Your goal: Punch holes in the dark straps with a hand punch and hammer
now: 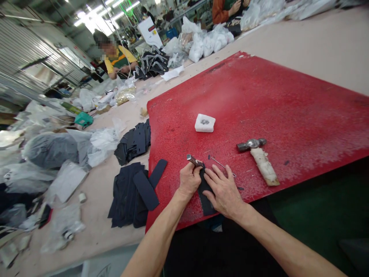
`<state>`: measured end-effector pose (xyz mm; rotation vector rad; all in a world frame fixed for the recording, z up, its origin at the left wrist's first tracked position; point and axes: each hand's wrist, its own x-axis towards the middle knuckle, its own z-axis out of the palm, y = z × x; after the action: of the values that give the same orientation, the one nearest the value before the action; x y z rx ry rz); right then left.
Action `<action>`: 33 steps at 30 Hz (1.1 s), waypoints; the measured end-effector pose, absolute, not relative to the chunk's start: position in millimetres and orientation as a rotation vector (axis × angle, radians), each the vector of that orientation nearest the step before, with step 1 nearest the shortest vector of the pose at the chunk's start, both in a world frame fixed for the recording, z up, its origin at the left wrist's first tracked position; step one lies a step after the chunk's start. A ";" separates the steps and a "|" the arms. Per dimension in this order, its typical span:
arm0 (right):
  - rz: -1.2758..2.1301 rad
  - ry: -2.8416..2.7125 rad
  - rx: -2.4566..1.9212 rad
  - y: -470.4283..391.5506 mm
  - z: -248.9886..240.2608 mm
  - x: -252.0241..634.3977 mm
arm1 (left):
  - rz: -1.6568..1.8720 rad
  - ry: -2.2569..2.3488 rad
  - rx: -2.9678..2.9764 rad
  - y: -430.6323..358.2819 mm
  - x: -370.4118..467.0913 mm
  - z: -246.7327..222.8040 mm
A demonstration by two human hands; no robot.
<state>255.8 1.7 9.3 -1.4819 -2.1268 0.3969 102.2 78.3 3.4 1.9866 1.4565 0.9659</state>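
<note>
Seems to be positioning a metal-ended tool (195, 160) at the far end of a dark strip (204, 198), by the near edge of the red mat (288, 104); gripping the tool in the left hand (190, 179), fingers closed round it; pressing the strip with the right hand (226, 192), fingers spread; probably calls for keeping both steady; note a thin metal rod (216, 161) partly behind the right fingers, possibly in the way; note also a hammer (261, 161) farther right, a white block (205, 124) beyond, stacked dark pieces (123, 198) at left.
</note>
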 end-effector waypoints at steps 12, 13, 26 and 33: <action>-0.036 -1.791 -2.245 5.2 34.3 371.2 | 0.959 1.424 1.977 78.9 100.4 0.4; -0.011 -1.815 -2.308 6.0 33.6 379.5 | 0.953 1.422 1.982 79.1 100.3 0.7; 1.356 -0.718 -1.728 18.9 39.3 389.4 | 0.959 1.419 1.966 79.5 99.8 -0.4; 1.477 -0.367 -1.499 16.9 43.9 375.0 | 0.917 1.472 2.017 77.2 100.6 1.5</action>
<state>375.0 16.9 43.9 -1.4990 -0.3674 1.4771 100.6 77.2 1.5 2.0172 1.4717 0.9167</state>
